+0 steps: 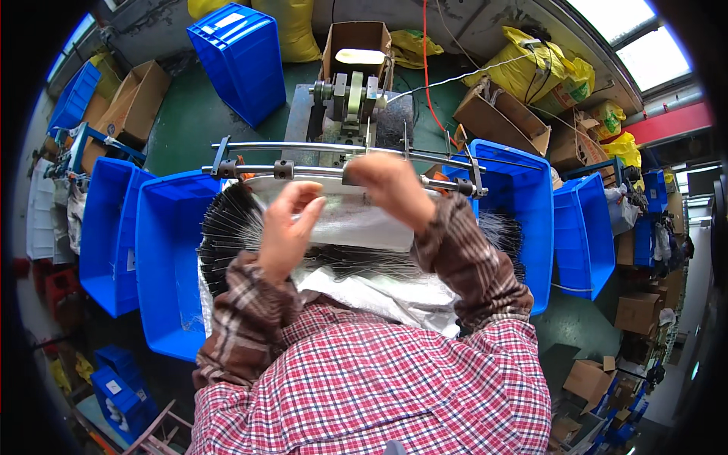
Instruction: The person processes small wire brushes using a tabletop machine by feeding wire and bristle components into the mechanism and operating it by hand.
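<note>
Grip: a translucent white plastic sheet (356,220) is pinched by the left hand (287,227) and clasped at its top edge by the right hand (390,186).
Sheet: held taut just below the metal rail (318,171), seemingly for alignment.
Beneath: black wire bristles (227,227) are fanned under the sheet, over a blue plastic bin (163,265).

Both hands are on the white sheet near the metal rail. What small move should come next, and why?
Probably slide the white sheet a little further toward the metal rail. The left hand presses its near part and the right hand is raised at its far edge, beside the rail.
</note>
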Tool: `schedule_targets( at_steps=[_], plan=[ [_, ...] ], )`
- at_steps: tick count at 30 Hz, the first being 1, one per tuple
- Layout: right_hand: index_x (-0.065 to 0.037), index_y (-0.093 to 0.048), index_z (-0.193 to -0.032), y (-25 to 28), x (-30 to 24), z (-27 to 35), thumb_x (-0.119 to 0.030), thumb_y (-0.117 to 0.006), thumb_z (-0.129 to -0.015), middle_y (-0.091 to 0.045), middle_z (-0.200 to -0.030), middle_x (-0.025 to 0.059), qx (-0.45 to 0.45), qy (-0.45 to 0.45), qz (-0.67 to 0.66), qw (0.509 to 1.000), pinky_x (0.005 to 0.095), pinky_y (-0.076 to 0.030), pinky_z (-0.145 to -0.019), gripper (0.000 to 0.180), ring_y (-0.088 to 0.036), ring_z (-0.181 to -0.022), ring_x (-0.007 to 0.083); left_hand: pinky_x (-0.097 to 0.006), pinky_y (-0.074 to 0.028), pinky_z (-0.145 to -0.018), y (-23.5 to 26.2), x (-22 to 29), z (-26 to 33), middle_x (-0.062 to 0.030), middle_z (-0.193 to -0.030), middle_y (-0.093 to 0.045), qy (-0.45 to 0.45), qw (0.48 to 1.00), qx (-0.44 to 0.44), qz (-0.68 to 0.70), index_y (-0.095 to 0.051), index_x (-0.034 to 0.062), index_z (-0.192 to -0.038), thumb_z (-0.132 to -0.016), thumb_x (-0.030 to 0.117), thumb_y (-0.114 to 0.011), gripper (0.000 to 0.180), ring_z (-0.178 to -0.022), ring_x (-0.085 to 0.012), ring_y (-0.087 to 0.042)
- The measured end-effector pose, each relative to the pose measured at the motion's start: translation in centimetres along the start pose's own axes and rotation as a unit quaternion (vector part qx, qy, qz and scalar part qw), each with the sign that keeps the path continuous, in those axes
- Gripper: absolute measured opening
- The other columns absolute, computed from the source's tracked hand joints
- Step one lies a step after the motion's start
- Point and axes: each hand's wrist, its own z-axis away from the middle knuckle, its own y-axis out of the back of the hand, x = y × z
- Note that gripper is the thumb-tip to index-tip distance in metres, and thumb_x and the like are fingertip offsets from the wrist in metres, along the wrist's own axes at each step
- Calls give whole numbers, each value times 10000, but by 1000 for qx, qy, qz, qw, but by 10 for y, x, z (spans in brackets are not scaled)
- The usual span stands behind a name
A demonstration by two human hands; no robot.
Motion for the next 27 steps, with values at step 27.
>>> schedule_targets(
  at_steps=[27],
  plan=[
    [-59, -582, -1194, 11, 90, -9, -261, -708, -783, -592, -1066, 66, 61, -93, 375, 920, 381, -395, -863, 476, -532, -1014, 248, -370, -453, -742, 152, -12, 79, -74, -847, -617, 80, 861, 142, -482, -640, 45, -881, -809, 84, -653, 83, -818, -257, -597]
  ],
)
